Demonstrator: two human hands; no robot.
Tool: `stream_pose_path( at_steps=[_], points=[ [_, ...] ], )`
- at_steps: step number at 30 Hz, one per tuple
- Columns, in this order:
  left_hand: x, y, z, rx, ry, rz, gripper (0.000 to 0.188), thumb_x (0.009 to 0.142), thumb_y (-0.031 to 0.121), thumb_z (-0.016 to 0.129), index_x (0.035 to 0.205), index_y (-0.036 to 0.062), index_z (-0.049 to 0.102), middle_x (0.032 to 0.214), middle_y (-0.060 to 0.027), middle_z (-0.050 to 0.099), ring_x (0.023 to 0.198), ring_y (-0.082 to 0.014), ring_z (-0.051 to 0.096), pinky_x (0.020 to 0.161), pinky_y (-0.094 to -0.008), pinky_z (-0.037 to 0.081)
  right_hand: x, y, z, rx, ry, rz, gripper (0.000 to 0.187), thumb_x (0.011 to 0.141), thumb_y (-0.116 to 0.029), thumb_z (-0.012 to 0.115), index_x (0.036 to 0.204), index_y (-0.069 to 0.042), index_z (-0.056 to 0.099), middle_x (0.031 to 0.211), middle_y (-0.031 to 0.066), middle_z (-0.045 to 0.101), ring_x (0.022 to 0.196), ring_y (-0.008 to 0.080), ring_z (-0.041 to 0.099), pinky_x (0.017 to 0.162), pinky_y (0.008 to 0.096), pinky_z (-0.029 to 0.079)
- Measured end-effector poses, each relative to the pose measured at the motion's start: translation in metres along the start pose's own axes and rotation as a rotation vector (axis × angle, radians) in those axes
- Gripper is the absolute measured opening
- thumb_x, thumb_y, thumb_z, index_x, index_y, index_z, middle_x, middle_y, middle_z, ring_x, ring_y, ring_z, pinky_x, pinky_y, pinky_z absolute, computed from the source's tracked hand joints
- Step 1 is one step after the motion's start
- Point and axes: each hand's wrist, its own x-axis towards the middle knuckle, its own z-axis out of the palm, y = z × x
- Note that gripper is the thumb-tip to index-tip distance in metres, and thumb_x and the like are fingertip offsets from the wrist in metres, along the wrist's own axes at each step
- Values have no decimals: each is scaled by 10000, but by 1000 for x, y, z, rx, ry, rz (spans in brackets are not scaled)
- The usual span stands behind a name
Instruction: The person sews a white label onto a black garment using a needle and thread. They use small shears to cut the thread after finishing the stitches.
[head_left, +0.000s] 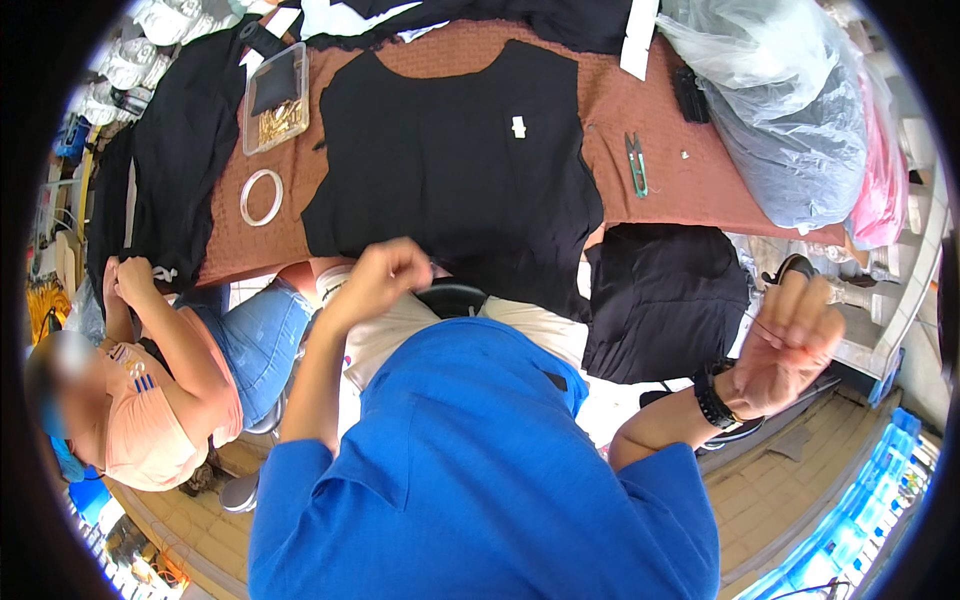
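Note:
A black garment piece [450, 160] lies spread on the cloth-covered table, its near edge hanging toward my lap. On its upper right sits a small white tag-like piece [518, 127]. My left hand [392, 268] is over the near left edge of the garment, fingers curled together; whatever they hold is too small to make out. Off to the right, away from the table, my right hand [790, 350] is raised with its fingers bent in toward the palm. A thin line seems to show near those fingers, but I cannot make out what they hold.
Green-handled thread snips [637, 165] lie right of the garment. Left are a white ring [262, 198] and a clear box [277, 98] with gold-coloured pieces. Plastic bags [790, 120] stand far right; more black fabric [660, 300] hangs below. A seated co-worker [170, 390] handles black cloth.

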Motion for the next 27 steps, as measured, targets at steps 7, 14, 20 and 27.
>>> stream_pose_path(
  at_steps=[7, 14, 20, 27],
  points=[
    [-17, 73, 28, -306, 111, 208, 520, 859, 38, 747, 1348, 23, 570, 1269, -114, 563, 1053, -165, 620, 931, -293, 509, -16, 83, 93, -90, -320, 350, 91, 851, -49, 749, 928, -43, 702, 1005, 82, 599, 941, 205, 595, 831, 327, 476],
    [0, 92, 37, -580, 214, 339, 80, 932, 29, 696, 997, -17, 691, 907, -38, 653, 846, -93, 626, 770, -238, 526, -29, 132, 135, -107, -215, 418, 116, 849, -181, 784, 920, -96, 749, 1191, 58, 557, 1133, 199, 464, 1048, 391, 340],
    [-6, 84, 37, -572, 219, 355, 15, 943, -7, 662, 928, -6, 661, 896, -64, 636, 826, -116, 635, 758, -246, 529, -1, 89, 115, -96, -215, 290, 296, 835, -199, 808, 1081, -62, 714, 1159, 86, 597, 1100, 208, 543, 957, 345, 414],
    [-8, 67, 31, -579, 336, 345, 118, 1007, 128, 613, 948, 31, 579, 854, -56, 580, 775, -122, 528, 723, -270, 431, 39, -53, 103, 222, -306, -418, 136, 819, -159, 834, 909, -218, 751, 998, -97, 598, 815, 46, 553, 745, 245, 392]
  ],
)
